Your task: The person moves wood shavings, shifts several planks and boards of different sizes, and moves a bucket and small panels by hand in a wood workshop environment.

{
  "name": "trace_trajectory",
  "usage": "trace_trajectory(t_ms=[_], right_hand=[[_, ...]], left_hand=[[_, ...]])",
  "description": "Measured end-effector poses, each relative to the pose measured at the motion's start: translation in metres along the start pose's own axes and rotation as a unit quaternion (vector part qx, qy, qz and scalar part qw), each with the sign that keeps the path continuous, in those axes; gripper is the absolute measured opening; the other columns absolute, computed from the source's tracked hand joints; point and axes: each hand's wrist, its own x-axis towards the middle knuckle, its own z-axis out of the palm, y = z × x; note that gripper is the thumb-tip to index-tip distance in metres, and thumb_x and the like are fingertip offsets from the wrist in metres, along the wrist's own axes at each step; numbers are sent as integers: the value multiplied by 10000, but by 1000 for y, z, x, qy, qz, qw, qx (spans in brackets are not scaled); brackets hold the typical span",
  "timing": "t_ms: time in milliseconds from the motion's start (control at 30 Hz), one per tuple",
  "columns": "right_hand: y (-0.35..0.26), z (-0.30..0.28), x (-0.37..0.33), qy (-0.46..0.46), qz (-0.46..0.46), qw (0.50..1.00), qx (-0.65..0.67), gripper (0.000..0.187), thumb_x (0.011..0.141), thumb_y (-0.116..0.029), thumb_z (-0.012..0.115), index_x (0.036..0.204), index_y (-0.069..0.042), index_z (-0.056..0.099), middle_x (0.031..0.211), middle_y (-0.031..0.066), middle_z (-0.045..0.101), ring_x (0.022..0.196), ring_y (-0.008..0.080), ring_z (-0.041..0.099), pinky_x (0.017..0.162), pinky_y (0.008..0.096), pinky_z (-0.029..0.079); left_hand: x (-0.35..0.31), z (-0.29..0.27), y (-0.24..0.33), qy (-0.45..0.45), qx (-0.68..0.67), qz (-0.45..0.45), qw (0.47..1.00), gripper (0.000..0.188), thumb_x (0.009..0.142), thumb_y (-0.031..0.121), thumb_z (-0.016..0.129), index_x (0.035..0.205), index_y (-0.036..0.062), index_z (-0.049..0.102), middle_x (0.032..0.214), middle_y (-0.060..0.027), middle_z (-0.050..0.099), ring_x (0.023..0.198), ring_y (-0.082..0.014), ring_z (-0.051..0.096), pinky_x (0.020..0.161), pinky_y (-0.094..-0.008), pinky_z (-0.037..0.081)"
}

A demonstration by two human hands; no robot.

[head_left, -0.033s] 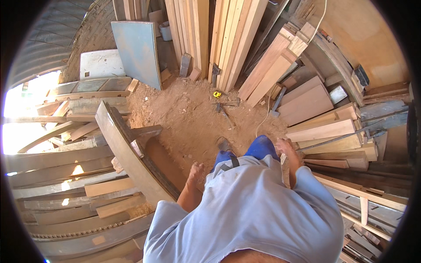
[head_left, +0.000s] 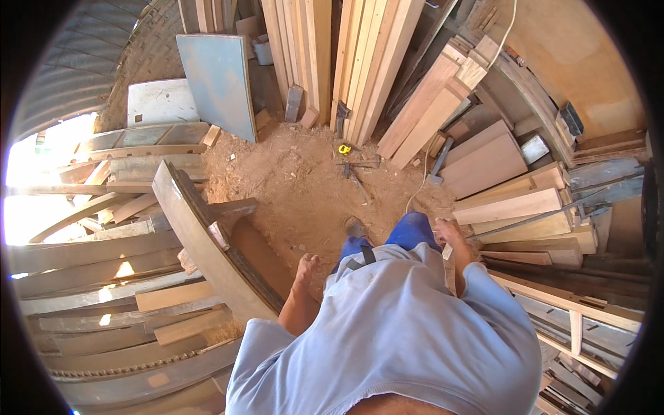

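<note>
My left hand (head_left: 308, 265) hangs beside my left thigh with its fingers curled in, and nothing shows in it. Beside my right knee, my right hand (head_left: 449, 232) hangs loosely, fingers partly apart, with no object visible in it; the ends of stacked boards (head_left: 512, 207) lie close by. On the dusty ground ahead is a small yellow tape measure (head_left: 344, 149). Just nearer than it lies a dark, long-handled tool (head_left: 357, 183), its exact kind unclear. A hammer-like tool (head_left: 440, 163) rests against the boards at the right.
Tall planks (head_left: 366, 69) lean at the back, beside a blue-grey panel (head_left: 218, 83). A thick curved board (head_left: 200, 235) stands at an angle on my left, next to piled timber (head_left: 90, 266). A pale cord (head_left: 420, 183) runs across the ground near my right knee.
</note>
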Motion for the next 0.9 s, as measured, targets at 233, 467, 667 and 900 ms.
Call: trace_trajectory(t_ms=[233,467,667,900], right_hand=[[-36,51,-13,-20,35,999,-26,449,918,-398,537,1225,-71,539,1070,112,661,805,196,642,637,337,488],[22,40,-21,-12,81,996,36,474,903,-404,552,1255,-91,505,1080,144,652,803,232,632,658,388,482],[81,30,-19,-12,126,983,131,452,873,-422,583,1184,-103,507,1059,146,650,765,251,618,648,424,454],[71,-5,-24,25,131,980,147,425,895,-399,561,1200,-109,505,939,74,646,661,184,593,558,342,431]], left_hand=[[-26,-50,91,-51,-175,41,982,158,915,200,556,915,42,565,819,-49,589,696,-148,570,592,-297,464],[5,-8,138,-30,-81,47,995,243,895,234,556,956,5,608,821,-48,623,657,-141,564,596,-284,461],[29,3,120,-83,53,77,992,247,913,253,564,1002,22,571,795,-39,589,658,-139,554,559,-276,443],[45,2,43,-73,99,111,986,259,879,304,608,946,54,597,712,-3,546,606,-120,507,546,-280,427]])
